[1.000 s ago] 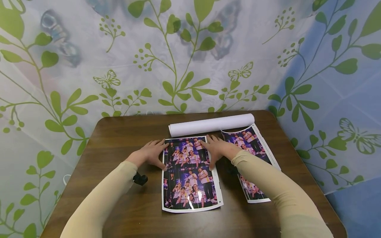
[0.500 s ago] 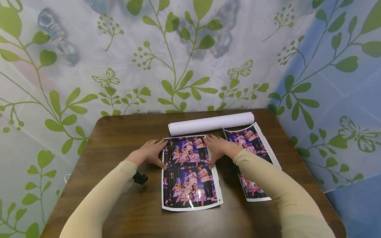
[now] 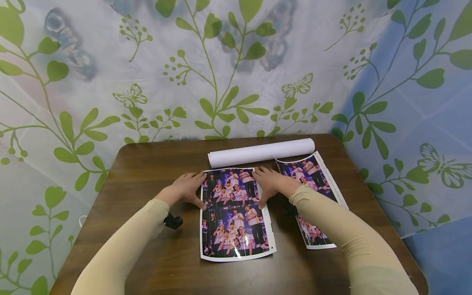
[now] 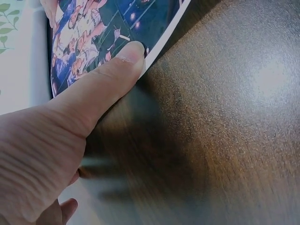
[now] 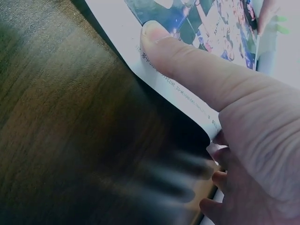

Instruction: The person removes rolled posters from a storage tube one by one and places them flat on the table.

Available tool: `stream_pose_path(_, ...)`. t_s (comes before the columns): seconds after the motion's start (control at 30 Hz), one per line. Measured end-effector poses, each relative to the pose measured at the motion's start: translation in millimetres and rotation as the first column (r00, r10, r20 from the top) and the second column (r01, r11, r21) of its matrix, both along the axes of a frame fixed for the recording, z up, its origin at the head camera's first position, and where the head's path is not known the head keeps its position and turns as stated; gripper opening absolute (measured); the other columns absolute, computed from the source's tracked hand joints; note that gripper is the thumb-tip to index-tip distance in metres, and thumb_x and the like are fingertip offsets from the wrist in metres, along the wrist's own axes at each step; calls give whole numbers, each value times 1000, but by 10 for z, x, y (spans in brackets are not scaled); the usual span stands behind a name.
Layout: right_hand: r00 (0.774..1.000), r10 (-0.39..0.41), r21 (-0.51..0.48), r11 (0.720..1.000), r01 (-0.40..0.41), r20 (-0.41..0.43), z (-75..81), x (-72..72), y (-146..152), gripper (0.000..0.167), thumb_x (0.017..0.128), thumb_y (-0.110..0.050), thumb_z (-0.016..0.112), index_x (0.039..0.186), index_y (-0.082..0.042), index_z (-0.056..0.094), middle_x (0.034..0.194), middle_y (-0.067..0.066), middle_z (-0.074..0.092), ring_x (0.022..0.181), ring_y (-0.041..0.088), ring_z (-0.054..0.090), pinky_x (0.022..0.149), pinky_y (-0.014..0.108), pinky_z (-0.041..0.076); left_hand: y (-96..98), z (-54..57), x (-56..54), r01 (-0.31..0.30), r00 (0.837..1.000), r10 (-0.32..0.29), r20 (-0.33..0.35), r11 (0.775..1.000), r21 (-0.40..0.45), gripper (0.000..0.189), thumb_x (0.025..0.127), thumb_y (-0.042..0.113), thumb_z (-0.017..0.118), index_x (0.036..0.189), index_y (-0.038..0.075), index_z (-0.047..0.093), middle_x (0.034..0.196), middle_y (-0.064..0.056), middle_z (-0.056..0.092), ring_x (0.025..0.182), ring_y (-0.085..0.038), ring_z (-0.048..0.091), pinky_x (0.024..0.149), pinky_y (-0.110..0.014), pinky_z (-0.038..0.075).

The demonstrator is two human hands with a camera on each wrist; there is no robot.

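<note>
Left hand [image 3: 186,189], centre-left of head frame: digits spread wide, touching left edge of printed photo sheet [image 3: 232,229]. Right hand [image 3: 272,184], right of centre: likewise spread, thumb on white margin. Sheet lies mid-frame on wooden table [image 3: 158,262]. White roll [image 3: 262,153] above; second photo sheet [image 3: 315,178] at right, partly behind right sleeve [image 3: 343,233]
</note>
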State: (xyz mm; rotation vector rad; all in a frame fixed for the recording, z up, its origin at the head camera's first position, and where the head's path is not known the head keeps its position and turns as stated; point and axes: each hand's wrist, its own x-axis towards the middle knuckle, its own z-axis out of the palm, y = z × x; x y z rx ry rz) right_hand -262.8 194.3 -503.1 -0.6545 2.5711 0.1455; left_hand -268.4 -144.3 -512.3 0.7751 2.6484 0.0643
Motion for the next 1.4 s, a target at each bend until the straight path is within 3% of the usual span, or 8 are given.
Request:
stream_pose_path(0.3, 1000, -6, 23, 1000, 6, -2, 29, 16, -20, 137, 65, -71, 86, 165, -8, 16, 170, 15, 9, 155, 39, 7, 122, 57, 12, -1, 17, 11, -3, 1000, 3, 3, 1000, 22, 129, 70, 71, 82, 163, 4, 21, 167, -19, 21, 149, -42, 24, 119, -61, 20)
stream_pose_path(0.7, 999, -33, 1, 999, 33, 18, 13, 25, -26, 139, 65, -70, 87, 166, -16, 9, 171, 14, 6, 154, 43, 5, 121, 59, 13, 13, -35, -20, -71, 992, 64, 112, 996, 57, 131, 74, 67, 81, 163, 1, 13, 169, -20, 9, 152, -44, 12, 118, -64, 18)
stream_pose_path(0.87, 1000, -14, 6, 1000, 14, 19, 41, 15, -47, 139, 65, -69, 87, 167, -19, 7, 170, 17, 5, 153, 45, 5, 121, 59, 13, 87, -47, -1, -105, 994, 104, 43, 994, 21, 131, 71, 77, 76, 164, 7, 16, 168, -20, 15, 151, -43, 17, 118, -62, 21)
stream_pose_path(1.0, 1000, -7, 41, 999, 6, 13, 42, 11, -40, 137, 65, -73, 85, 167, -22, 9, 170, 17, 4, 153, 45, 5, 121, 59, 13, 117, -63, 16, -103, 995, 103, -15, 995, -17, 132, 68, 81, 75, 164, 10, 20, 167, -19, 18, 150, -42, 20, 117, -61, 24)
stream_pose_path(1.4, 1000, 26, 55, 998, -25, -4, 61, 6, -23, 133, 66, -75, 83, 166, -21, 14, 170, 18, 9, 153, 44, 7, 121, 59, 14, 108, -85, 37, -70, 995, 70, -68, 998, 3, 125, 70, 81, 74, 162, 9, 28, 165, -21, 24, 148, -44, 26, 116, -60, 26)
